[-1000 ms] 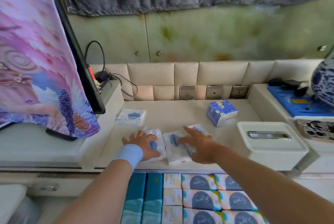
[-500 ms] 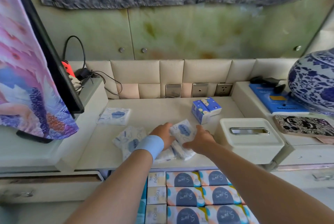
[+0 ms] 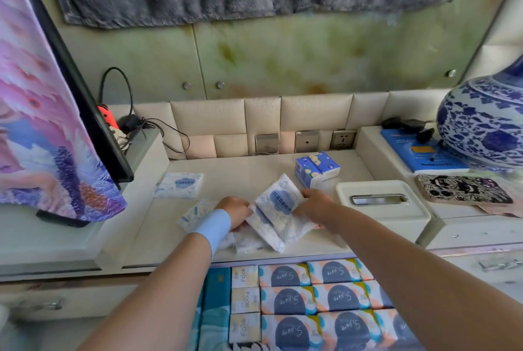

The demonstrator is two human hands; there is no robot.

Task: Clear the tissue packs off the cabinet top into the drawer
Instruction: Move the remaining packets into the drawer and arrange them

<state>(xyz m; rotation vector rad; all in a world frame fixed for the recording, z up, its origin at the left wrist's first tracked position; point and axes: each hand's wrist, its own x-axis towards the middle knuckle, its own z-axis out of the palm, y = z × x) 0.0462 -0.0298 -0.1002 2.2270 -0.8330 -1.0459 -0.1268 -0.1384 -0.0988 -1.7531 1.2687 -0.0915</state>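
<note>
Both hands gathering soft packs at front of surface (image 3: 226, 248). Right hand (image 3: 314, 205) pinched on upper white pack (image 3: 278, 197), tilted up on edge. Left hand (image 3: 236, 210), curled, presses bundle (image 3: 266, 230) from other side; exact grip hidden. Best now: squeeze packs together, square them, lift as one, lower into open drawer (image 3: 311, 294) just below. Film wrappers slick, crinkly, pillowy; likely to slide apart. Stray flat pack (image 3: 179, 185) back left, blue boxy pack (image 3: 315, 168) behind, both waiting.
</note>
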